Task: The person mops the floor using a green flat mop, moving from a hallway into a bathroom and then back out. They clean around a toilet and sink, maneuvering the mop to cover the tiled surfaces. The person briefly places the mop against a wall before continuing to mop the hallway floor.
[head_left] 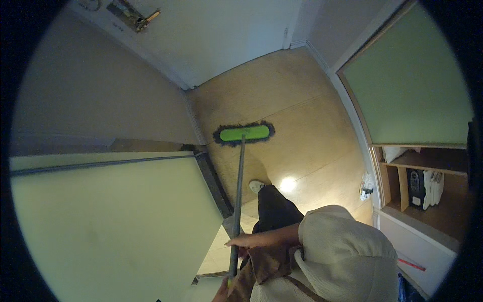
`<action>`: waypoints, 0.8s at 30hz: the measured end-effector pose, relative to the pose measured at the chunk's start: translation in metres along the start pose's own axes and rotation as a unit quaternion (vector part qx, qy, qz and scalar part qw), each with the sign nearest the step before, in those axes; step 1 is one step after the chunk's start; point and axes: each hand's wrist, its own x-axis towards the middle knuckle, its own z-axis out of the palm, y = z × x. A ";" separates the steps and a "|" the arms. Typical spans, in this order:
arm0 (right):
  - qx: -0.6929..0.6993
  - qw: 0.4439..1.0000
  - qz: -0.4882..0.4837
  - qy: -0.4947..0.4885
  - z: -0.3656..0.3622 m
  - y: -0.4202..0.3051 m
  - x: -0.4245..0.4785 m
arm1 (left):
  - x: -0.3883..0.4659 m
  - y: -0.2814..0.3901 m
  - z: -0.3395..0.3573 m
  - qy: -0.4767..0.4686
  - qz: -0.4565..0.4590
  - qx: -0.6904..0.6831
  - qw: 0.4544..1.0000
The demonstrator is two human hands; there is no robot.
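Observation:
A flat dust mop with a bright green head (234, 133) and a dark fringe rests on the wooden floor (302, 113). Its grey pole (238, 181) slopes back towards my body. My right hand (241, 241) is around the pole partway down, with some fingers extended past it. At the pole's lower end in the picture, my left hand (222, 290) holds it close to a yellow-green part; the picture's bottom edge cuts this hand off. My shoe (256, 185) stands behind the mop head, to the right of the pole.
Beyond the mop is a closed white door (226, 34) with a metal lock and handle (143, 22). A pale panel (113, 219) stands close on the left. Shelves (434, 211) with packed items line the right, and a crumpled plastic bag (366, 187) lies by the skirting.

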 end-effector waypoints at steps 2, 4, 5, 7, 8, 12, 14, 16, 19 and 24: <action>0.037 0.997 0.020 0.071 0.002 -0.003 -0.010 | -0.015 0.001 -0.004 0.010 -0.019 0.027 0.999; 0.085 0.987 0.011 0.136 -0.007 -0.005 -0.006 | -0.023 0.003 -0.005 0.011 -0.023 0.056 0.998; 0.080 0.986 0.004 0.146 -0.015 -0.005 -0.001 | -0.024 0.003 -0.003 0.005 -0.018 0.067 0.998; -0.001 0.983 -0.022 0.183 -0.022 -0.027 -0.014 | -0.021 0.005 0.000 -0.009 -0.001 0.094 0.996; 0.009 0.977 -0.044 0.208 -0.027 -0.028 -0.010 | -0.016 0.010 0.006 -0.019 0.012 0.113 0.993; -0.107 0.911 -0.153 0.366 -0.081 -0.036 0.001 | 0.030 0.030 0.057 -0.023 0.074 0.220 0.972; -0.221 0.794 -0.251 0.508 -0.127 -0.024 0.030 | 0.096 -0.007 0.067 -0.064 0.193 0.174 0.963; -0.308 0.732 -0.196 0.576 -0.122 -0.029 -0.011 | 0.106 -0.004 0.096 -0.083 0.134 0.213 0.964; -0.281 0.795 -0.161 0.513 -0.120 -0.009 -0.065 | 0.099 -0.032 0.123 -0.087 0.132 0.176 0.972; -0.121 0.809 -0.192 0.542 -0.096 0.115 -0.042 | 0.063 -0.141 0.070 -0.122 0.267 0.311 0.904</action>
